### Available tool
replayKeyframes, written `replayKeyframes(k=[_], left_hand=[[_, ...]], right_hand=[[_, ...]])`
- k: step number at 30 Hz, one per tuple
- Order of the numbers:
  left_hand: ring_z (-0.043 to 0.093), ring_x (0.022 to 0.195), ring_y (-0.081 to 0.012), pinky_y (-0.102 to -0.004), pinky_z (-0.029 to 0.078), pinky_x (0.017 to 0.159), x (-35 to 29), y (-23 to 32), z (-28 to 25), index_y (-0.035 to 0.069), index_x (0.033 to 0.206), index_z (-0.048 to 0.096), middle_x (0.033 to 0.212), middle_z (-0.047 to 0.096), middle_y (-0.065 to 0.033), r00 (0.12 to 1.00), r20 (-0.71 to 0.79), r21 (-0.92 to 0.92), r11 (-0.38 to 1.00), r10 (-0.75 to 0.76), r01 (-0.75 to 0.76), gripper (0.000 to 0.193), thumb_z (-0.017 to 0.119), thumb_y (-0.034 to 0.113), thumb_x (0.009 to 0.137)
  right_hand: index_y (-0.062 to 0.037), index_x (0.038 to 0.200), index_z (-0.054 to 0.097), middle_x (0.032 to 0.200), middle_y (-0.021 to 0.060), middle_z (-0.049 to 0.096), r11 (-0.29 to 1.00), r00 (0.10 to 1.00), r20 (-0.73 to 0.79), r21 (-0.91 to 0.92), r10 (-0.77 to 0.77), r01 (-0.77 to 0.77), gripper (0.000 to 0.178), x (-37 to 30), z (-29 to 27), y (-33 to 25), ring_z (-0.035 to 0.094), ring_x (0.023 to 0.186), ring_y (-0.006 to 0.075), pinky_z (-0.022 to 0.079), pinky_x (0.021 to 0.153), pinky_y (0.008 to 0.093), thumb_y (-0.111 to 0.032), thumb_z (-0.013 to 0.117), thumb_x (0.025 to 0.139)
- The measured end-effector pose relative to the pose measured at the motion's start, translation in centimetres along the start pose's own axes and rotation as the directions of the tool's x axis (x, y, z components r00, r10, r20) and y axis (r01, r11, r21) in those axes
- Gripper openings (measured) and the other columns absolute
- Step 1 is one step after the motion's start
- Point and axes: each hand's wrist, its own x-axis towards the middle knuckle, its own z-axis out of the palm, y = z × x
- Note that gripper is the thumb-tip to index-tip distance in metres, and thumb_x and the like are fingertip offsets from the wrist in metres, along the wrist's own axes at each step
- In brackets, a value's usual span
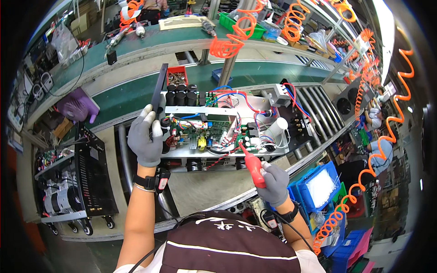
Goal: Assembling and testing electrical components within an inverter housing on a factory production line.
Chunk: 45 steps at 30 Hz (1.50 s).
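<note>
An opened electrical unit (200, 136) lies before me, its wiring, black capacitors (181, 95) and green circuit boards (248, 142) exposed. At its left end stands an upright black panel (159, 88). My left hand (146, 139), in a grey glove, grips the near end of this panel, fingers outside and thumb toward the unit. My gloved right hand (273, 184) is closed around a red handheld tool (254, 169) with a thin tapered tip. That tip points at the board's near left edge, among red and white wires; contact cannot be made out.
A similar black-cased unit (93, 175) on casters stands at left. Metal rollers (318, 109) run to the right. Blue bins (318, 182) sit at lower right, beside a hanging orange coiled hose (362, 175). A purple fan (77, 107) and red parts box (176, 73) are farther back.
</note>
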Motion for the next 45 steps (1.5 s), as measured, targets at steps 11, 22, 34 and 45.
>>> replayKeyframes(k=[11,22,34,45], left_hand=[[0.061,0.084,-0.0322,-0.0385,0.049,0.076,0.2,-1.4,-0.3,0.002,0.092,0.061,0.101,0.064,-0.0150,0.997,-0.016,0.064,0.995,0.075,-0.074,0.024,0.060,0.005,0.068],[0.061,0.090,-0.0316,-0.0381,0.048,0.081,0.2,-1.1,-0.3,-0.001,0.092,0.061,0.103,0.063,-0.0178,1.000,0.006,0.018,1.000,0.017,-0.017,0.023,0.058,0.001,0.070],[0.059,0.097,-0.0299,-0.0356,0.045,0.087,0.0,-0.8,-0.1,-0.006,0.094,0.061,0.107,0.061,-0.0199,0.999,0.040,0.000,1.000,-0.027,0.027,0.023,0.054,-0.004,0.072],[0.058,0.099,-0.0281,-0.0343,0.043,0.088,-0.1,-0.9,0.1,-0.006,0.096,0.061,0.108,0.061,-0.0184,0.998,0.054,0.010,1.000,-0.026,0.026,0.023,0.053,-0.003,0.074]], right_hand=[[-0.0024,0.080,0.052,0.070,0.0090,0.054,0.858,0.865,-0.042,0.154,0.501,-0.490,0.022,8.5,-1.6,2.1,0.052,0.061,0.0144,0.042,0.059,0.0270,-0.009,0.071,0.070],[0.0040,0.084,0.059,0.070,0.0069,0.056,0.691,0.759,0.304,0.316,0.576,-0.650,0.035,15.8,-0.1,9.2,0.051,0.065,0.0103,0.042,0.060,0.0279,-0.026,0.071,0.068],[0.0021,0.079,0.059,0.067,0.0147,0.057,0.776,0.790,0.376,0.231,0.485,-0.587,0.034,15.1,3.7,10.1,0.056,0.063,0.0229,0.043,0.062,0.0346,-0.028,0.070,0.067],[-0.0012,0.080,0.059,0.076,0.0180,0.060,0.827,0.747,0.464,0.051,0.476,-0.559,0.034,16.2,4.7,9.8,0.060,0.075,0.0338,0.045,0.067,0.0400,-0.031,0.068,0.067]])
